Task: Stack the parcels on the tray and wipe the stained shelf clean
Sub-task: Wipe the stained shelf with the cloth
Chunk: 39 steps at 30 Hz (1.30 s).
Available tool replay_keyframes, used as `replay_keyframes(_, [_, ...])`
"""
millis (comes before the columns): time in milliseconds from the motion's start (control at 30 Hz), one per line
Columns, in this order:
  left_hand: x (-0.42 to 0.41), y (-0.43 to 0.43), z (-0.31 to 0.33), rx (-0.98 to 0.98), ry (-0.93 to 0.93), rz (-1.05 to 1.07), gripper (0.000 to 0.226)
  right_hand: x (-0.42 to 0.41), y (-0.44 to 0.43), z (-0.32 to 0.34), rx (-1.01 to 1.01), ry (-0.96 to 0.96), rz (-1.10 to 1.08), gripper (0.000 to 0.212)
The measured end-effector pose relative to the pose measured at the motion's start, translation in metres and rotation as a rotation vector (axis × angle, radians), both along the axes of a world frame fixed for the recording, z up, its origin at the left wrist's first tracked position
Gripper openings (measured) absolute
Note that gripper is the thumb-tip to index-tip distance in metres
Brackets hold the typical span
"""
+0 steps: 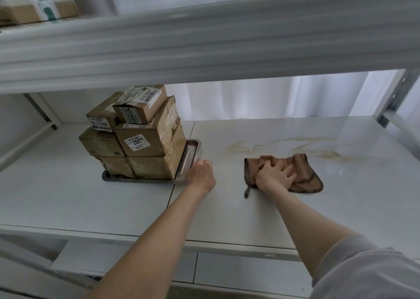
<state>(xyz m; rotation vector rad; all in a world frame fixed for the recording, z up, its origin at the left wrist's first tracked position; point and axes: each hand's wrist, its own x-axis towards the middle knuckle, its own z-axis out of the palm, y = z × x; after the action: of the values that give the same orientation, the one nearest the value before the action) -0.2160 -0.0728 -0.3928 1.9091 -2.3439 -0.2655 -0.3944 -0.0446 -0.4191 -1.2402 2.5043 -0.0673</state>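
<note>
Pressing down on a crumpled brown woven cloth [295, 173], the person's right hand [276, 177] is lying flat with its fingers [287, 170] spread and released over the fabric rather than clenched around it. The cloth is resting on the white shelf surface [250, 207], right of centre, with a small dark loop trailing from its near left corner. Just beyond the cloth, a yellowish-brown smeared stain [284, 148] is stretching left to right across the far part of the shelf, its near edge close to the cloth but not covered by it.

The left hand [201, 173] is reaching to the near right corner of a shallow rectangular stainless-steel tray [193, 148], its fingers curling against the rim; whether they are actually grasping the rim cannot be told, since the back of the hand is hiding them. The tray is sitting on the left half of the shelf, well apart from the cloth. A stack of brown cardboard parcels [141, 135] with white printed labels is standing on the tray in three tiers, filling most of it and leaving a bare strip along its right side. An upper white shelf [204, 46] is running overhead, carrying another taped cardboard box [34, 3] at the far left.
</note>
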Motion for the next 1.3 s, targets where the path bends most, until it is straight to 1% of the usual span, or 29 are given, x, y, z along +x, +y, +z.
replay_keyframes(167, [0.010,-0.004,-0.005,-0.046,0.152,-0.037,0.036,0.052,-0.026,0.005,0.034,-0.104,0.438,0.059])
replay_keyframes(267, [0.012,-0.006,-0.004,-0.079,0.195,-0.012,0.036,0.087,-0.030,0.006,0.044,-0.157,0.688,0.062])
replay_keyframes(333, [0.009,-0.007,0.000,-0.094,0.201,0.001,0.040,0.095,-0.024,0.008,0.022,-0.190,0.783,0.066])
replay_keyframes(367, [0.006,-0.007,0.001,-0.093,0.201,0.002,0.041,0.093,-0.021,0.008,0.000,-0.203,0.800,0.064])
replay_keyframes(433, [-0.001,-0.009,0.003,-0.085,0.222,0.008,0.045,0.078,-0.015,0.004,-0.056,-0.214,0.793,0.055])
replay_keyframes(500, [-0.013,-0.010,0.001,-0.062,0.279,0.016,0.046,0.053,-0.007,-0.002,-0.087,-0.186,0.707,0.050])
replay_keyframes(633, [-0.032,-0.004,0.000,-0.035,0.355,0.005,0.039,-0.008,0.014,-0.006,-0.069,-0.135,0.420,0.054])
replay_keyframes(733, [-0.035,0.003,0.000,-0.025,0.371,0.023,0.039,-0.054,0.030,-0.004,-0.040,-0.093,0.205,0.055])
replay_keyframes(800, [-0.034,0.005,-0.002,-0.018,0.365,0.045,0.039,-0.063,0.032,-0.003,-0.017,-0.090,0.102,0.057])
replay_keyframes(867, [-0.030,0.007,-0.002,-0.013,0.359,0.055,0.040,-0.057,0.028,0.000,0.004,-0.091,0.064,0.058])
replay_keyframes(933, [-0.023,0.008,-0.003,-0.008,0.354,0.069,0.041,-0.042,0.022,0.002,0.017,-0.101,0.102,0.059])
replay_keyframes(1100, [-0.001,0.008,-0.008,0.005,0.371,0.100,0.041,0.003,0.007,0.001,0.006,-0.113,0.297,0.058])
replay_keyframes(1300, [0.016,0.012,-0.016,-0.011,0.391,0.066,0.040,0.068,-0.010,0.003,-0.018,-0.172,0.624,0.056])
